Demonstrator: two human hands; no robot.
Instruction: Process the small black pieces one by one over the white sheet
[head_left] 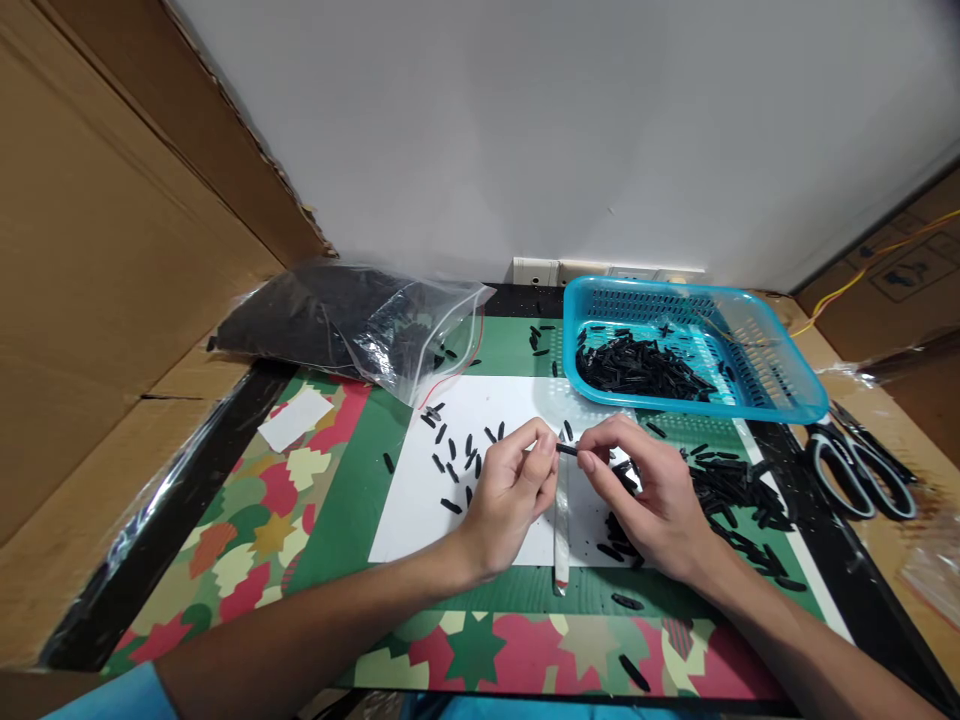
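Observation:
My left hand [517,490] and my right hand [645,490] meet over a white sheet [442,540], each pinching one end of a small black elongated piece [567,450]. Its kind is too small to make out. Below it, a narrow whitish strip [562,545] with a red-marked end lies on the sheet. Several like black pieces [448,470] are scattered left of my left hand. A denser heap of them [739,490] lies on the green board to the right of my right hand, which partly hides others.
Behind stands a blue plastic basket [757,400] holding many black pieces. A clear zip bag [322,320] filled with black material lies at the back left. Scissors [859,465] rest on cardboard at the right. Cardboard walls [97,200] flank the workspace, and sockets [536,271] line the wall.

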